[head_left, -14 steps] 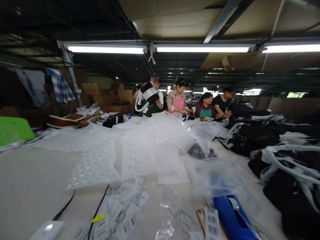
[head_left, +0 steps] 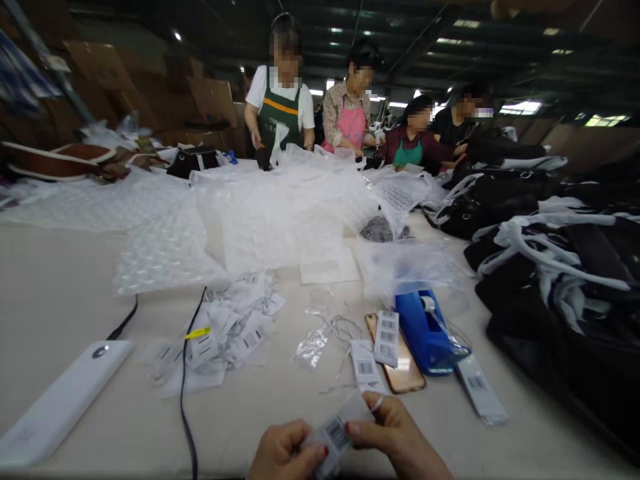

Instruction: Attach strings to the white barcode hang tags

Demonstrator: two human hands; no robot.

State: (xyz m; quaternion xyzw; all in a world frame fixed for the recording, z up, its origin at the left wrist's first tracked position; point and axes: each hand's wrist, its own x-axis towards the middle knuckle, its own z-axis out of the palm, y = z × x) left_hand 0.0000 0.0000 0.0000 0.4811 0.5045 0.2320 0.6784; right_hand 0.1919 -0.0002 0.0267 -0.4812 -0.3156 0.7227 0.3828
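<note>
At the table's near edge both my hands pinch one white barcode tag [head_left: 334, 433]. My left hand [head_left: 284, 452] grips its lower left end, thumb on top. With thumb and fingers my right hand [head_left: 395, 437] holds the upper right end, where a pale string loop shows by the fingertips. Just beyond lie more barcode tags [head_left: 367, 367], one resting over a gold phone [head_left: 407, 373]. Beside the phone stands a blue tape dispenser [head_left: 420, 333]. Loose strings and a clear plastic bag [head_left: 311, 343] lie to the left of these tags.
Bubble wrap bags [head_left: 280, 213] cover the table's middle and far side. Black bags [head_left: 560, 320] with white wrapping are heaped at the right. A tag pile [head_left: 240, 320], a black cord [head_left: 184, 400] and a white device [head_left: 65, 400] lie left. Several co-workers [head_left: 347, 120] are across the table.
The view has tilted down, bringing my hands and the held tag into sight. The co-worker at the far left has lowered the dark and white bag that was held up.
</note>
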